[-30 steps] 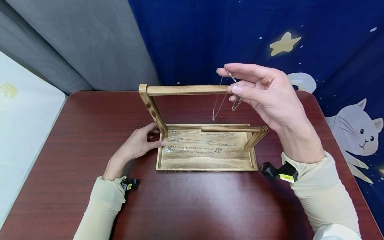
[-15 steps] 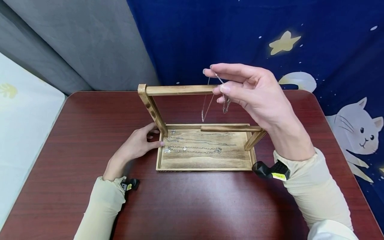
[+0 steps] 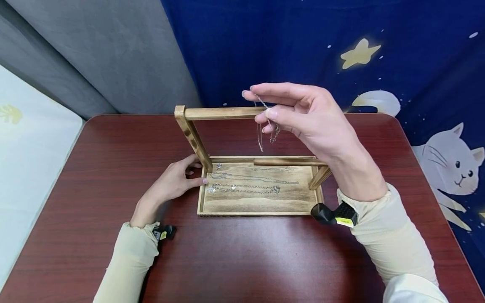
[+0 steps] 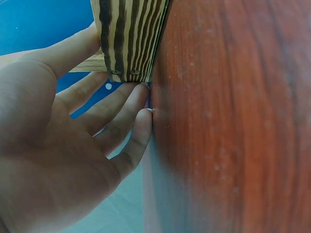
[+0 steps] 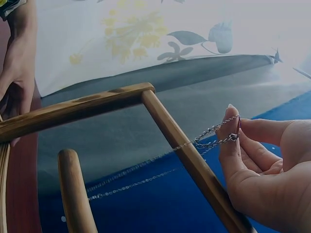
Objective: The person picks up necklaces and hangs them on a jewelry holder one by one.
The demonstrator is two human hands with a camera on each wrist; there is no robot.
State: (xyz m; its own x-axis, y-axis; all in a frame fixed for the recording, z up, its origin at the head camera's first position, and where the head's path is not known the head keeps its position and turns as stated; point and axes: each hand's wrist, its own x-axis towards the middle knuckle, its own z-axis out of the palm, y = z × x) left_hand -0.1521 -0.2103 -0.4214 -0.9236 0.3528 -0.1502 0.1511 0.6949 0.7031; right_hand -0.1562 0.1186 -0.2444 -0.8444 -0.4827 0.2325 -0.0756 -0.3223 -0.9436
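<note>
My right hand (image 3: 303,115) pinches a thin silver necklace (image 3: 260,148) between thumb and fingertips, at the right part of the stand's upper bar (image 3: 223,113). Part of the chain runs up over the raised index finger, and loops dangle below the bar's height. In the right wrist view the chain (image 5: 200,144) crosses the bar and stretches away toward the lower rod. At the stand's left end, my left hand (image 3: 172,181) grips the wooden necklace stand (image 3: 261,213), thumb at the tray wall, other fingers behind the post (image 4: 129,41).
Several silver necklaces (image 3: 273,190) lie in rows in the stand's tray. A shorter, lower rod (image 3: 288,162) juts leftward from the right post (image 3: 320,179). The stand sits on a dark red table (image 3: 242,261), with a blue curtain (image 3: 265,46) behind.
My right hand has moved left along the upper bar with the necklace, whose hanging loop has narrowed in the head view. My left hand has stayed in place on the stand.
</note>
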